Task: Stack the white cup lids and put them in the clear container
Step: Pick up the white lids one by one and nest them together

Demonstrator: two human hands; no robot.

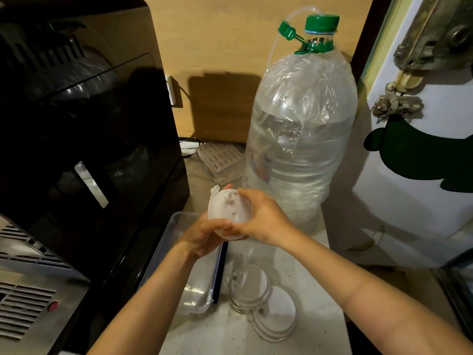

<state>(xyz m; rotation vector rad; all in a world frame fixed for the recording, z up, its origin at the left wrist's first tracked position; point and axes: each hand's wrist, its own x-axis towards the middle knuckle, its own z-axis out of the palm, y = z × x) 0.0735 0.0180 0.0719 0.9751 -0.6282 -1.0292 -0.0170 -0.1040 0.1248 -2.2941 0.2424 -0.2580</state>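
A small stack of white cup lids (229, 206) is held up above the counter between both hands. My left hand (204, 235) grips its lower edge from below. My right hand (261, 217) pinches its right rim, thumb on the front. Under the hands lies the clear container (176, 221), a rectangular tub with a blue-edged side, partly hidden by my left forearm. Two more white lids lie flat on the counter to its right: one (249, 286) overlapping another (277, 315).
A big black machine (84, 139) fills the left side, with a steel vented appliance (30, 298) below it. A large plastic-wrapped water bottle (299, 139) with a green cap stands behind the hands. A white fridge door (419, 155) closes the right. The speckled counter (314, 290) is narrow.
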